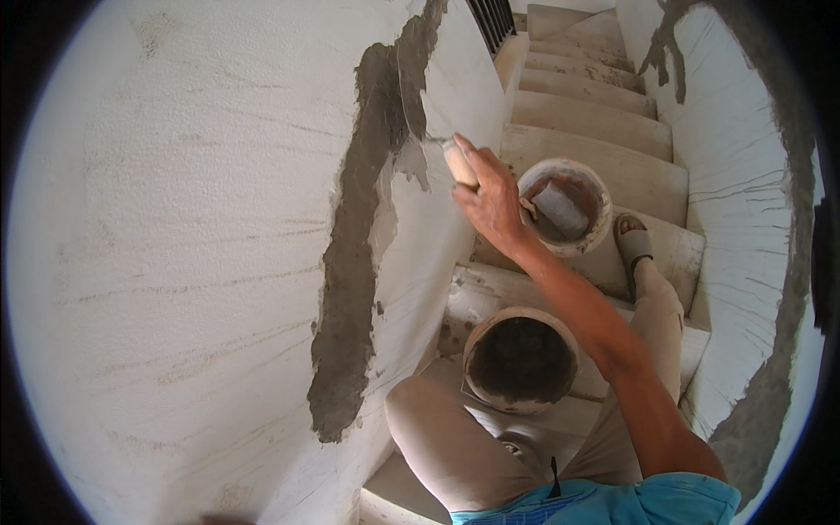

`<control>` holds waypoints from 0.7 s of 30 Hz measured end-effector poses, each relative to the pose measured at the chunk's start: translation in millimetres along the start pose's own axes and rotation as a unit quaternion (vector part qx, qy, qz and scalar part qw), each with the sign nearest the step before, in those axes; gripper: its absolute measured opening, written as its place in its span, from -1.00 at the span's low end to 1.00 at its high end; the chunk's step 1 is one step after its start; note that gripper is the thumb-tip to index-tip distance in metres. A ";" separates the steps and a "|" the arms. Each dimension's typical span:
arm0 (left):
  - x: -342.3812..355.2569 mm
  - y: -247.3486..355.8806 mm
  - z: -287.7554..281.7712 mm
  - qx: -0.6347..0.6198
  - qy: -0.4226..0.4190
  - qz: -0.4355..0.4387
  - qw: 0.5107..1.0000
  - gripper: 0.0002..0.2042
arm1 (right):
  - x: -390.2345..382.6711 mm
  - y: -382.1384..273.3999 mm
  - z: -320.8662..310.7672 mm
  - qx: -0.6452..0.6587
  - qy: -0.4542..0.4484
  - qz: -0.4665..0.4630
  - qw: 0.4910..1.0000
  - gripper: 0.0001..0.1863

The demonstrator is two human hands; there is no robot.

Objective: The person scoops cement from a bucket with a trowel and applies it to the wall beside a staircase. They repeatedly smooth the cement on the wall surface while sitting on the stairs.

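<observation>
My right hand [490, 192] grips the pale wooden handle of a trowel [461, 166] at the left wall. The trowel's metal blade [411, 109] lies against the upper part of a long strip of wet grey mortar [346, 289], near its right edge. A small skin-coloured bit at the bottom left edge may be my left hand [227, 518]; its fingers cannot be made out. A bucket of dark grey mix [518, 359] stands between my legs. Just right of my right hand, a second bucket [595, 201] holds a grey block-like thing and something reddish-brown.
Pale stairs [586, 109] rise ahead, with a dark railing [492, 22] at the top left. The right wall [726, 219] carries another grey mortar strip [792, 262]. My sandalled foot [632, 241] rests on a step beside the upper bucket.
</observation>
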State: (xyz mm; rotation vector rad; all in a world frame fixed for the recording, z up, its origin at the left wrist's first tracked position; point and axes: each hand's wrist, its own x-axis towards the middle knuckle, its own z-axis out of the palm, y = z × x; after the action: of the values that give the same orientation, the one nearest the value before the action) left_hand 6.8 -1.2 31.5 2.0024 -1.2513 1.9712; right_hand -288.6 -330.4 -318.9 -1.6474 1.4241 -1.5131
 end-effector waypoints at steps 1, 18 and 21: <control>-0.4 -0.4 0.6 0.000 -0.001 -0.005 1.000 -0.35 | 10.4 1.7 3.5 -0.005 0.010 0.003 1.000 -0.28; -0.7 -0.2 -0.7 0.013 -0.012 0.005 1.000 -0.37 | 18.1 -2.4 3.8 -0.019 0.013 0.007 1.000 -0.26; -0.1 -1.9 0.0 0.009 -0.002 0.016 1.000 -0.37 | 2.2 -9.2 11.1 0.021 -0.002 0.004 1.000 -0.27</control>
State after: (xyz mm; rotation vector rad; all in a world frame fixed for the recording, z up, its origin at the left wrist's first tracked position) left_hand 7.9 0.1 32.3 2.0091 -1.2782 1.9995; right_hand -275.4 -332.4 -313.0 -1.6167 1.3864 -1.5245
